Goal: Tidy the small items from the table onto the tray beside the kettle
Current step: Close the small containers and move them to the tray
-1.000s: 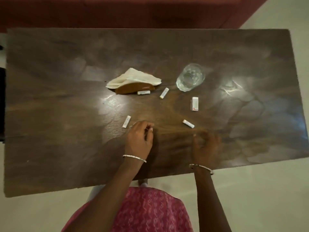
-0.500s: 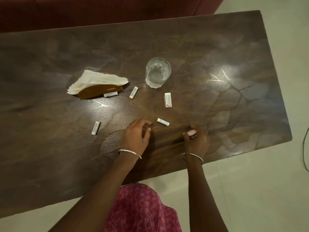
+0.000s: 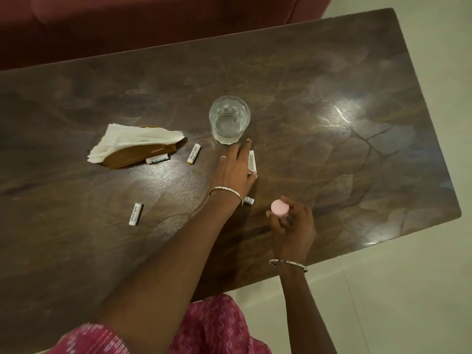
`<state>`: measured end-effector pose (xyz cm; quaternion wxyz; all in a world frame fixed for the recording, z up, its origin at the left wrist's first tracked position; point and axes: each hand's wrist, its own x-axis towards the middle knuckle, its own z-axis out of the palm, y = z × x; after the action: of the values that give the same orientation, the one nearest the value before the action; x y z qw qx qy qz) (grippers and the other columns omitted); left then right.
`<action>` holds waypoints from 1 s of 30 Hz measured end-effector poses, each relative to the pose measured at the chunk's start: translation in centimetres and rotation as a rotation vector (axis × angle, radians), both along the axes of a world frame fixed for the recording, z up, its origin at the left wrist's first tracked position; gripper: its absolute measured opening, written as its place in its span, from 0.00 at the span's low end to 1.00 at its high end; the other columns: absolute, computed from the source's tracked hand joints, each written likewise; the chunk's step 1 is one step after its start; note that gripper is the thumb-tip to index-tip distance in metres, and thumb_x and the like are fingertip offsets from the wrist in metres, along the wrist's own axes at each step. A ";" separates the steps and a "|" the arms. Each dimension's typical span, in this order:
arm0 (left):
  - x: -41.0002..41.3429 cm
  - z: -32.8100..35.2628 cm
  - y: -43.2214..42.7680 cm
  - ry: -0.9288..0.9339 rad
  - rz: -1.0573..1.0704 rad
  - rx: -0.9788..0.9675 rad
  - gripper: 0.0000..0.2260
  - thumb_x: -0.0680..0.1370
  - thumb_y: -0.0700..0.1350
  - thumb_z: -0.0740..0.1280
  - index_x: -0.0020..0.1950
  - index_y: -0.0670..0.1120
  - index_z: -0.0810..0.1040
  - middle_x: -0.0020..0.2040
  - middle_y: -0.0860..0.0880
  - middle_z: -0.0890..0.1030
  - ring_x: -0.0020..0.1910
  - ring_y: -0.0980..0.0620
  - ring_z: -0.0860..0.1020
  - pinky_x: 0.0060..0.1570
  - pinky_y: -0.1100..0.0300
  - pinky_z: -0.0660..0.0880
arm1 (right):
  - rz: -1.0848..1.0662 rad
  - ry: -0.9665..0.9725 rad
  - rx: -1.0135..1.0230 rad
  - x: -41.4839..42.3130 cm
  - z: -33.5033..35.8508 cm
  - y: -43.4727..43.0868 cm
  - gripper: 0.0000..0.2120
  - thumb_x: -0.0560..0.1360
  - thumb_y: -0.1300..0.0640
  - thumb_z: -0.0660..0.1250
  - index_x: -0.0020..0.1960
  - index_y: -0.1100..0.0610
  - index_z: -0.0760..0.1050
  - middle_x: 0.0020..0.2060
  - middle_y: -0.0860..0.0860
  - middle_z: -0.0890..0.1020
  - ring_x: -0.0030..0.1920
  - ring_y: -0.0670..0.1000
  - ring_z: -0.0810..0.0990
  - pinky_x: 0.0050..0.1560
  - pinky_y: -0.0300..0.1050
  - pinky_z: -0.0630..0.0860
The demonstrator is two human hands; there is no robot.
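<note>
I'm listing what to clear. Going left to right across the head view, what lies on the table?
Lone battery → holder-side battery → slanted battery → glass → box → pink lid, held just above the table.

A dark, glossy wooden table (image 3: 319, 72) fills the frame, light glare (image 3: 341, 116) at its right. Red sofa (image 3: 153, 19) across the top; pale floor (image 3: 408, 290) lower right.

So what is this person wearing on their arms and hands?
Both forearms are bare. The left hand has a thin ring on one finger; none shows on the right hand. A slim metal bangle circles each wrist: left bangle, right bangle. The clothing is pink and patterned.
</note>
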<state>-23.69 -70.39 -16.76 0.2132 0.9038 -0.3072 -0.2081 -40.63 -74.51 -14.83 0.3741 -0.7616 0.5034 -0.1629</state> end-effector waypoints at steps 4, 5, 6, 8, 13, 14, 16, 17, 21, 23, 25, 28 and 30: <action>0.6 -0.3 -0.2 -0.010 -0.023 -0.021 0.29 0.71 0.48 0.74 0.70 0.46 0.70 0.65 0.47 0.71 0.59 0.45 0.75 0.60 0.53 0.72 | -0.015 -0.039 0.020 0.5 0.3 0.2 0.20 0.67 0.59 0.80 0.57 0.55 0.80 0.52 0.52 0.83 0.49 0.50 0.83 0.45 0.36 0.81; 0.3 -0.2 0.2 0.009 0.001 -0.059 0.28 0.71 0.48 0.74 0.69 0.46 0.72 0.63 0.47 0.72 0.57 0.45 0.75 0.58 0.53 0.72 | -0.030 -0.050 0.027 0.6 0.4 0.2 0.19 0.68 0.58 0.80 0.57 0.55 0.80 0.52 0.52 0.83 0.48 0.48 0.83 0.45 0.33 0.80; 0.0 0.2 0.7 0.039 0.046 -0.110 0.28 0.70 0.48 0.75 0.68 0.46 0.72 0.62 0.48 0.73 0.56 0.46 0.76 0.57 0.54 0.73 | -0.051 -0.060 0.034 0.7 0.4 0.3 0.19 0.68 0.57 0.80 0.57 0.55 0.81 0.52 0.51 0.83 0.48 0.46 0.84 0.44 0.31 0.79; -1.1 1.2 2.4 0.096 0.160 -0.223 0.28 0.70 0.50 0.75 0.67 0.47 0.73 0.61 0.50 0.74 0.53 0.50 0.78 0.53 0.58 0.74 | -0.083 -0.071 0.042 0.9 0.4 0.5 0.19 0.68 0.55 0.80 0.57 0.55 0.81 0.51 0.50 0.84 0.46 0.42 0.83 0.44 0.29 0.78; -3.3 3.7 9.0 0.108 0.420 -0.397 0.27 0.69 0.51 0.77 0.66 0.50 0.75 0.56 0.53 0.77 0.51 0.56 0.77 0.45 0.59 0.79 | -0.083 -0.105 0.054 2.7 1.8 2.5 0.13 0.70 0.56 0.78 0.54 0.55 0.83 0.44 0.48 0.86 0.42 0.36 0.83 0.44 0.31 0.80; -3.5 4.1 10.5 0.134 0.487 -0.409 0.27 0.69 0.51 0.77 0.66 0.51 0.75 0.56 0.54 0.77 0.50 0.57 0.77 0.45 0.59 0.79 | -0.084 -0.122 0.075 3.3 2.1 3.2 0.11 0.72 0.55 0.77 0.53 0.55 0.83 0.42 0.47 0.86 0.41 0.38 0.83 0.44 0.34 0.81; -3.7 4.8 13.6 0.187 0.597 -0.405 0.29 0.69 0.52 0.77 0.68 0.53 0.73 0.55 0.56 0.77 0.49 0.59 0.78 0.44 0.62 0.78 | -0.075 -0.145 0.152 4.5 2.8 4.9 0.08 0.74 0.52 0.74 0.51 0.54 0.83 0.40 0.46 0.86 0.40 0.43 0.85 0.44 0.44 0.83; -3.7 5.0 15.2 0.205 0.625 -0.401 0.29 0.69 0.53 0.76 0.68 0.55 0.72 0.54 0.57 0.77 0.48 0.60 0.78 0.43 0.63 0.78 | -0.054 -0.145 0.186 5.1 3.0 5.8 0.07 0.75 0.51 0.73 0.50 0.53 0.83 0.39 0.44 0.85 0.40 0.45 0.85 0.44 0.48 0.84; -3.2 5.2 21.5 0.255 0.695 -0.426 0.24 0.67 0.46 0.79 0.60 0.57 0.76 0.52 0.61 0.76 0.47 0.59 0.80 0.40 0.67 0.79 | 0.113 -0.079 0.293 7.3 3.2 9.8 0.09 0.79 0.50 0.67 0.43 0.52 0.80 0.32 0.45 0.84 0.32 0.48 0.85 0.37 0.52 0.82; -2.8 5.1 24.7 0.300 0.741 -0.467 0.25 0.66 0.40 0.79 0.61 0.52 0.79 0.55 0.56 0.77 0.47 0.57 0.81 0.42 0.67 0.79 | 0.105 -0.130 0.485 8.8 3.6 12.5 0.12 0.80 0.51 0.67 0.46 0.60 0.80 0.32 0.55 0.85 0.28 0.53 0.84 0.32 0.48 0.81; -2.6 5.1 27.4 0.337 0.786 -0.502 0.27 0.65 0.35 0.79 0.63 0.49 0.79 0.57 0.53 0.77 0.47 0.57 0.82 0.44 0.65 0.80 | 0.096 -0.195 0.630 10.2 3.9 15.3 0.11 0.80 0.55 0.67 0.50 0.63 0.79 0.35 0.60 0.84 0.28 0.56 0.83 0.29 0.45 0.80; -2.0 5.4 32.1 0.403 0.881 -0.566 0.29 0.65 0.31 0.77 0.62 0.51 0.78 0.57 0.56 0.75 0.49 0.55 0.82 0.47 0.60 0.81 | 0.144 -0.238 0.782 12.1 4.4 20.5 0.06 0.80 0.58 0.67 0.53 0.60 0.79 0.38 0.57 0.85 0.31 0.56 0.84 0.32 0.45 0.81; -1.4 6.0 34.8 0.424 0.919 -0.616 0.30 0.65 0.29 0.77 0.61 0.54 0.78 0.57 0.55 0.75 0.50 0.53 0.82 0.48 0.59 0.81 | 0.150 -0.265 0.888 13.2 4.8 23.6 0.05 0.79 0.61 0.67 0.54 0.59 0.79 0.41 0.57 0.86 0.35 0.56 0.85 0.36 0.44 0.82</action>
<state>-25.07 -35.54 -10.76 0.5906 0.7794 0.1188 -0.1719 -27.45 -50.86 -10.01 0.7355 -0.5349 0.4158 0.0001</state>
